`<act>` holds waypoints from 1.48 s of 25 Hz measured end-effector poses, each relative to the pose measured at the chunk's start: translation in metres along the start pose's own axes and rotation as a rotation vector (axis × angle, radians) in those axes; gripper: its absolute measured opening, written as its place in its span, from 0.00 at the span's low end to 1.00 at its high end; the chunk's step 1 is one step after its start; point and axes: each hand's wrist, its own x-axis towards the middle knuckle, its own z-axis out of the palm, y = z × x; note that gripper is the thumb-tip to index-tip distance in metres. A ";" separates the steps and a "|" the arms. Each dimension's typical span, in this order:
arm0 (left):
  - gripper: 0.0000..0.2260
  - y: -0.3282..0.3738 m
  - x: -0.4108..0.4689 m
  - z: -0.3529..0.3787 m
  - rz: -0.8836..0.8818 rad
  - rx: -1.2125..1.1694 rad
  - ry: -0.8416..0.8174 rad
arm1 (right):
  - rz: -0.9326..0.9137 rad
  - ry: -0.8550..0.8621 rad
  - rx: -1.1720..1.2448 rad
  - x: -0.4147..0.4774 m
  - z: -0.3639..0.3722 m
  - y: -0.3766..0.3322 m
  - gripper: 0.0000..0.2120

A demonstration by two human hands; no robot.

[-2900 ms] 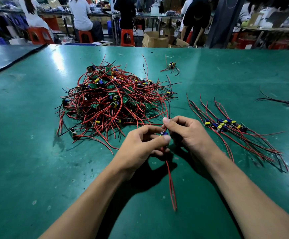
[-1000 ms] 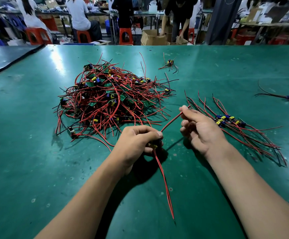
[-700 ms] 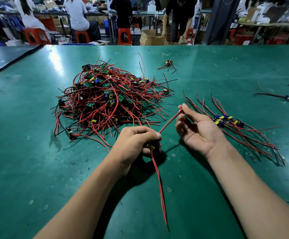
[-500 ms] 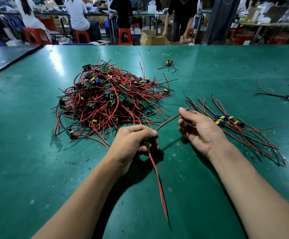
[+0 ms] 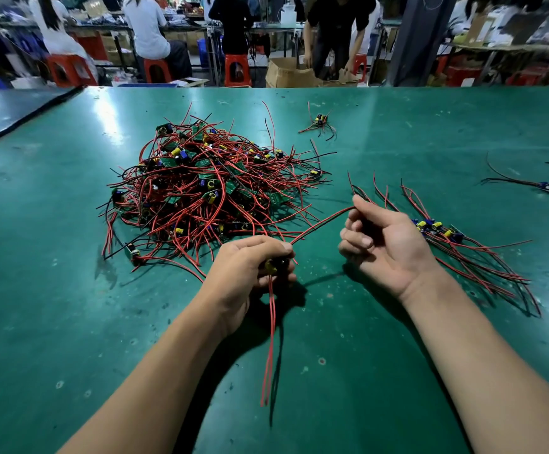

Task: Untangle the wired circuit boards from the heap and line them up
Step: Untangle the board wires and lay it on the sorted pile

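- Red wires (image 5: 270,339) hang from the underside of the left hand (image 5: 246,276) toward the viewer, their free ends lifted off the green table (image 5: 70,322).
- That left hand is a closed fist gripping a small board (image 5: 270,266). Only a yellow part of the board shows between the fingers.
- From the fist's thumb side a second wire pair (image 5: 319,226) runs up and across to the right hand (image 5: 394,247).
- This hand is turned palm-up with its fingers loosely curled. The wire's end meets the thumb tip, but I cannot tell if it is pinched or just touching.
- Just beyond the right hand's knuckle side lies the row (image 5: 437,229) of boards already straightened, bodies together and wires fanned out either way.
- Beyond the left hand, close to its knuckles, sits the heap (image 5: 207,188) (a tangled mound of red and black wire with green boards poking through).
- Farther past the heap lies one stray board (image 5: 320,121), well apart from both hands.
- Past the table's far edge are a cardboard box (image 5: 287,75), red stools (image 5: 237,68) and people at other benches.
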 end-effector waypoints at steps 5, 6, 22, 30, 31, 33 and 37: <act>0.03 -0.001 -0.001 0.002 0.003 0.026 -0.024 | -0.004 -0.019 0.185 0.002 0.007 0.008 0.12; 0.04 0.000 0.000 0.000 0.003 0.010 -0.013 | -0.054 0.039 0.077 0.003 0.006 0.010 0.12; 0.03 0.001 0.001 0.004 -0.029 -0.047 0.057 | -0.170 0.016 -0.588 0.000 0.000 0.021 0.22; 0.05 0.004 -0.003 0.001 -0.080 0.035 -0.051 | -0.109 -0.227 -0.627 -0.006 0.008 0.035 0.11; 0.05 0.004 -0.003 0.002 -0.085 0.040 -0.058 | -0.121 -0.180 -0.591 -0.005 0.008 0.034 0.10; 0.05 0.004 -0.003 0.003 -0.085 0.047 -0.058 | -0.162 -0.086 -0.546 -0.004 0.009 0.035 0.08; 0.05 0.001 -0.001 0.005 -0.060 0.096 -0.062 | -0.321 0.096 -0.447 0.002 0.009 0.034 0.03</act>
